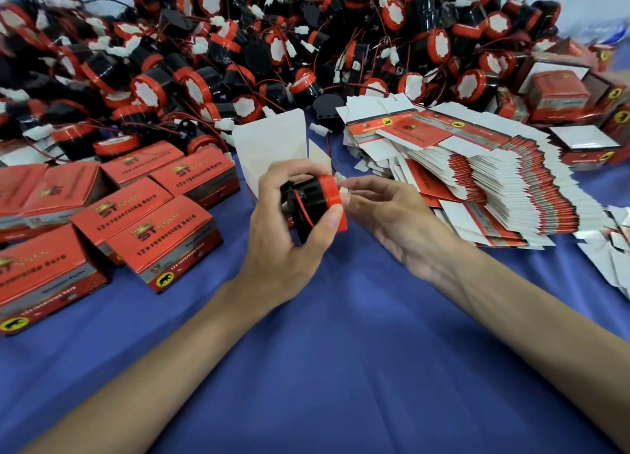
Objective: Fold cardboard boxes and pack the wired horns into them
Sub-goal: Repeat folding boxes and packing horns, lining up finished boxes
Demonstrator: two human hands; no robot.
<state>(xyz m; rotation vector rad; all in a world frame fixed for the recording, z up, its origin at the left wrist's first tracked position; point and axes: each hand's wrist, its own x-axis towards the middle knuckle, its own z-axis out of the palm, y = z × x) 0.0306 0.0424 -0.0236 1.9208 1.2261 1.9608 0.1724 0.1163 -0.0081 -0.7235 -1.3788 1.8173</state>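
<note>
My left hand (286,235) grips a black horn with a red rim (315,204) just above the blue cloth at the centre. A thin red wire runs across the horn's black body. My right hand (385,215) pinches the small white plug (343,192) at the end of the wire, right beside the red rim. Behind the horn stands an open cardboard box (272,147) with its white flaps raised; my left hand hides its lower part.
A big heap of black and red horns (272,44) fills the back. Several closed red boxes (136,215) sit at the left. A fanned stack of flat box blanks (477,181) lies at the right, with more boxes (562,95) behind. Blue cloth (341,368) covers the table.
</note>
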